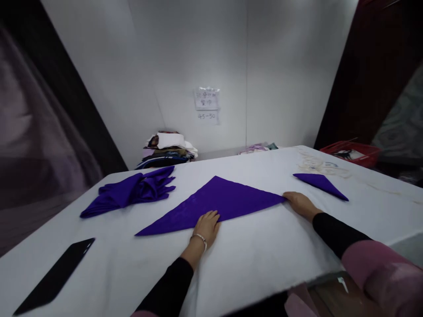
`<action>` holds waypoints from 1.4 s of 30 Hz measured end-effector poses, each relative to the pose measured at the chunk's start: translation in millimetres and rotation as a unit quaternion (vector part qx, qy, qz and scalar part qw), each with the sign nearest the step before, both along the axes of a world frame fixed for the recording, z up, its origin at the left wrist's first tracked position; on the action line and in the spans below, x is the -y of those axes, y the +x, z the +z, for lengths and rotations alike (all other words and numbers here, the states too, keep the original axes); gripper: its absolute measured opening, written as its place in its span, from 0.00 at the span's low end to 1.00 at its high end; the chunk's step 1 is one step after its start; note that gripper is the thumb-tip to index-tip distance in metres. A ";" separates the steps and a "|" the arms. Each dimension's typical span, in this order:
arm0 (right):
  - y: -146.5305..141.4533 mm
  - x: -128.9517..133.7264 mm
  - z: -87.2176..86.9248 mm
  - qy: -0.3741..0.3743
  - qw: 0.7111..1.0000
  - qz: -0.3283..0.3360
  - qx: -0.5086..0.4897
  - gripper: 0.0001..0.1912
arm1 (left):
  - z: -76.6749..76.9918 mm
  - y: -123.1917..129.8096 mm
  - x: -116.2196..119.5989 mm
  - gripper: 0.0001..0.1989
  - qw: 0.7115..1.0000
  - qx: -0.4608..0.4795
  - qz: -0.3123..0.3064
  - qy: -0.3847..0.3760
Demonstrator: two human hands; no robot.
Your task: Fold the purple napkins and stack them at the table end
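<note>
A purple cloth, folded into a wide triangle, lies on the white-covered table with its peak pointing away from me. My left hand rests flat on the middle of its near edge, fingers stretched out, a bracelet at the wrist. At the triangle's right corner, the fingers of my right hand are pinched on the cloth. A crumpled heap of purple cloths lies to the left. Beyond my right hand sits a smaller folded purple cloth.
A black flat slab lies at the front left of the table. Stacked fabrics stand at the back by the wall, under a paper sign. A red basket is past the right far edge. Beige threads lie at the far right.
</note>
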State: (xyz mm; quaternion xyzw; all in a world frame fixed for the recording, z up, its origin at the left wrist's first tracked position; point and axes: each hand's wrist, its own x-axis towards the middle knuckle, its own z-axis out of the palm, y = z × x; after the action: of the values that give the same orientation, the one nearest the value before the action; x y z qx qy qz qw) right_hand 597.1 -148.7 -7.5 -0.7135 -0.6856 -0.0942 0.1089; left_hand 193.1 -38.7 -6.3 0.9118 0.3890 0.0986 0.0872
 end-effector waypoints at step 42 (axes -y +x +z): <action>-218.8 -79.8 7.3 0.044 0.942 0.277 -0.187 0.27 | 28.8 -86.2 -40.1 0.04 0.663 0.555 0.401 -0.302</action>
State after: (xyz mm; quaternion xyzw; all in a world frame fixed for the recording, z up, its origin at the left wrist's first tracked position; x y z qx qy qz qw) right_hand 378.3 -68.9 -0.2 -0.4947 -0.8187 0.0441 0.2882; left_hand 106.9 1.4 22.5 0.3677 0.6049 0.4891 0.5095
